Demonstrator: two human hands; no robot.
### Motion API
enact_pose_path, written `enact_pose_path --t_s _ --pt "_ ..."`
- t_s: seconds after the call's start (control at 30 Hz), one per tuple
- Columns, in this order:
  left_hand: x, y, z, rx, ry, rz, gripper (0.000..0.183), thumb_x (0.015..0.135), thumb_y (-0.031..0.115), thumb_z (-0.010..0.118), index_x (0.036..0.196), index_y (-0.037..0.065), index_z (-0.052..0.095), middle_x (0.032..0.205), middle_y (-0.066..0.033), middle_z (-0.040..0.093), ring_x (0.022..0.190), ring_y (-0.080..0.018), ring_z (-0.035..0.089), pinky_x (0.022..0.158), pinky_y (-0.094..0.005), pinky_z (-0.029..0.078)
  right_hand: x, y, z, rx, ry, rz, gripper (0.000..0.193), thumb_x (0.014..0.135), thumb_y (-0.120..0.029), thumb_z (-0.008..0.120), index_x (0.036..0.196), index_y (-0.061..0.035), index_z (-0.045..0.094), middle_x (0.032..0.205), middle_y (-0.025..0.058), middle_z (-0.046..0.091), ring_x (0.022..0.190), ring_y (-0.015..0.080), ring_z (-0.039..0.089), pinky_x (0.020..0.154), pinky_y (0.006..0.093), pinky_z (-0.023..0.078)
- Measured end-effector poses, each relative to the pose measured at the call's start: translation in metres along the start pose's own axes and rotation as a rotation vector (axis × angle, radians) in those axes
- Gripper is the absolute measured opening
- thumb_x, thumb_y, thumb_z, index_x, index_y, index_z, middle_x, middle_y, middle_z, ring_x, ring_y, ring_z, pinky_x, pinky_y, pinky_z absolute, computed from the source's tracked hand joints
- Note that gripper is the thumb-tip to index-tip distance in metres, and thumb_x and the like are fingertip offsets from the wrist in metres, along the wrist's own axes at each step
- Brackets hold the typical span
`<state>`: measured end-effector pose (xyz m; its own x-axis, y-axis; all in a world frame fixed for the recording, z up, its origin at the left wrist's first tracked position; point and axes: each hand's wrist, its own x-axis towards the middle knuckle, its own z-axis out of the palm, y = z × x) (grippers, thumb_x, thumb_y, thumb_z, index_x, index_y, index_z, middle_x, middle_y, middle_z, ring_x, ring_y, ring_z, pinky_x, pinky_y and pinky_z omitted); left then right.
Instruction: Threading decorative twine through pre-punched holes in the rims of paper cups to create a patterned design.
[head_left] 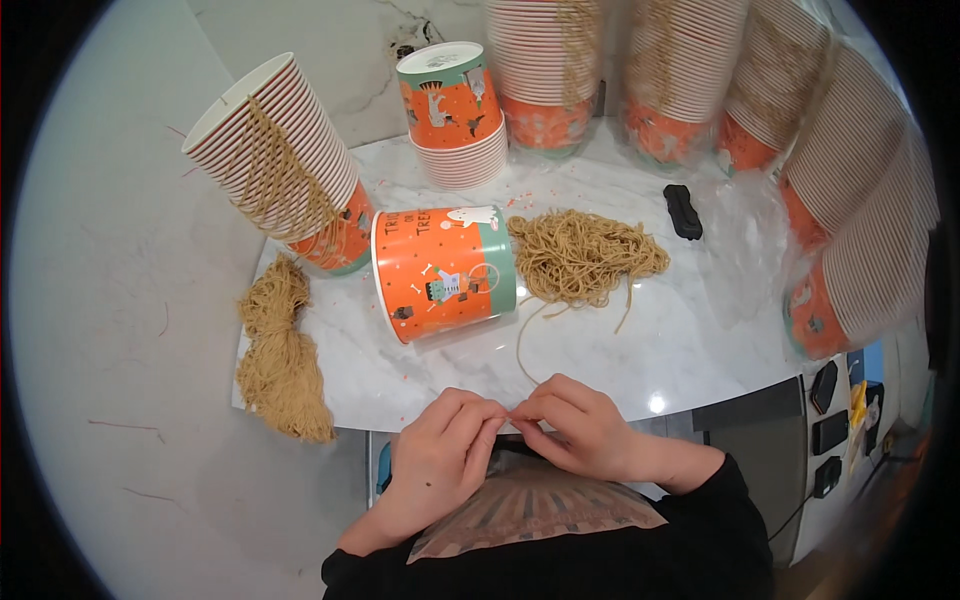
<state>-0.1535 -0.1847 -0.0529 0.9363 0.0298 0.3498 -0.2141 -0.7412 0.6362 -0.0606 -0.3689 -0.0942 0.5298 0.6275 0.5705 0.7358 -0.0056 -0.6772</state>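
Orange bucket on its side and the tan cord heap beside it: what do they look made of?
Orange bucket: probably coated paperboard, judging by its smooth, glossy printed wall and white rim. Tan cord heap: matte twine, maybe cotton or jute; loose, limp tangles show, fibre unclear.

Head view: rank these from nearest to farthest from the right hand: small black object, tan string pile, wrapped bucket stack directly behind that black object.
From the right hand:
1. Tan string pile: ahead, at the base of the tipped bucket.
2. Small black object: ahead and right, beyond the pile.
3. Wrapped bucket stack: at the back, right of centre.
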Motion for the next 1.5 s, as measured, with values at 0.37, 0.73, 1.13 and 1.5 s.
enact_pose_path --t_s 0.37,0.73,1.13,1.5 --pt "0.006 -0.005 0.013 -0.029 0.012 0.088 0.011 0.088 0.002 0.073 0.097 0.005 0.069 0.090 -0.0079 0.067 0.075 -0.0278 0.068 0.062 -0.0361 0.054 0.002 0.005 -0.012 -0.063 0.048 -0.111 0.026 0.077 0.000 0.081 0.102 -0.0038 0.073 0.080 0.0066 0.062 0.064 0.0211 0.063 0.052 0.0316 0.050" --pt "-0.019 0.017 0.014 -0.007 0.037 0.162 0.009 0.086 -0.004 0.072 0.091 0.002 0.066 0.083 -0.0100 0.064 0.068 -0.0255 0.064 0.060 -0.0329 0.050 -0.020 -0.004 -0.018 -0.043 0.035 -0.258 0.031 0.075 -0.002 0.082 0.105 -0.0033 0.075 0.077 0.0049 0.060 0.063 0.0202 0.061 0.050 0.0315 0.048" --pt "-0.001 -0.051 -0.003 -0.058 0.414 0.002 0.041 0.079 -0.004 0.073 0.117 -0.002 0.059 0.108 -0.0169 0.063 0.100 -0.0323 0.062 0.089 -0.0393 0.049 0.025 0.014 -0.013 -0.106 0.070 -0.157 0.026 0.068 0.002 0.083 0.091 -0.0088 0.077 0.076 0.0027 0.062 0.061 0.0175 0.061 0.049 0.0289 0.046" --pt "0.057 -0.121 -0.015 -0.391 0.057 -0.086 0.035 0.097 -0.002 0.069 0.128 -0.003 0.053 0.114 -0.0116 0.071 0.101 -0.0164 0.071 0.086 -0.0294 0.059 0.081 0.045 -0.010 -0.159 0.070 -0.035 0.020 0.077 -0.003 0.079 0.094 -0.0085 0.070 0.106 0.0052 0.068 0.078 0.0190 0.068 0.063 0.0304 0.054"
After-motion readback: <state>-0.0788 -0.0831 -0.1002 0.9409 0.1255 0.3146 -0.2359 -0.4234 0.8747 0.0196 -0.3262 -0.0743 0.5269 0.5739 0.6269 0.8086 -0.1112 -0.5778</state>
